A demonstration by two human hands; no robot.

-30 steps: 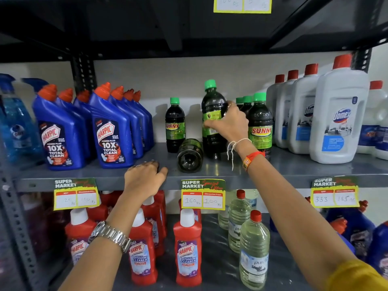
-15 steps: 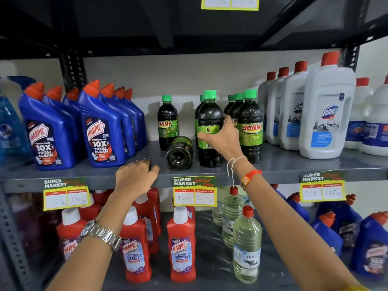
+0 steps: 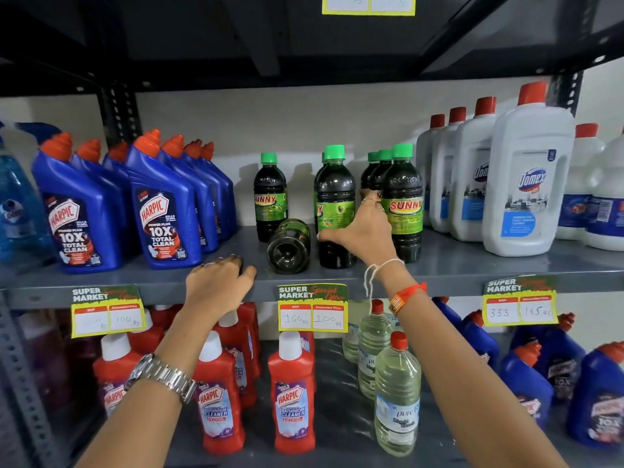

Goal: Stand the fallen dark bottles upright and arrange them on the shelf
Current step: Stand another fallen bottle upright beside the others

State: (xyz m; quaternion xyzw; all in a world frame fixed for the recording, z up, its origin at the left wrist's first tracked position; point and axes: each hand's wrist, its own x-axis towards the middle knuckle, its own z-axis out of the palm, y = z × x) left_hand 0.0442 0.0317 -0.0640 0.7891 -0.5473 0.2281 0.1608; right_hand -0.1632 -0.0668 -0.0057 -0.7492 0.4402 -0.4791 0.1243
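On the grey shelf [image 3: 456, 265], one dark bottle [image 3: 288, 246] lies on its side with its base toward me. My right hand [image 3: 363, 233] is wrapped around an upright dark bottle [image 3: 334, 194] with a green cap, which stands on the shelf just right of the fallen one. Another upright dark bottle [image 3: 270, 197] stands behind the fallen one, and a row of upright dark Sunny bottles [image 3: 403, 197] stands right of my hand. My left hand [image 3: 217, 282] rests palm down on the shelf's front edge, holding nothing, left of the fallen bottle.
Blue Harpic bottles [image 3: 162, 211] fill the shelf's left side and white Domex bottles [image 3: 526, 184] the right. Price tags [image 3: 312, 309] hang on the shelf edge. Below stand red Harpic bottles [image 3: 292, 396], clear bottles [image 3: 396, 396] and more blue ones. A dark shelf hangs overhead.
My right hand has lowered the held bottle onto the shelf, standing it upright beside the fallen one. The left hand has stayed on the shelf edge.
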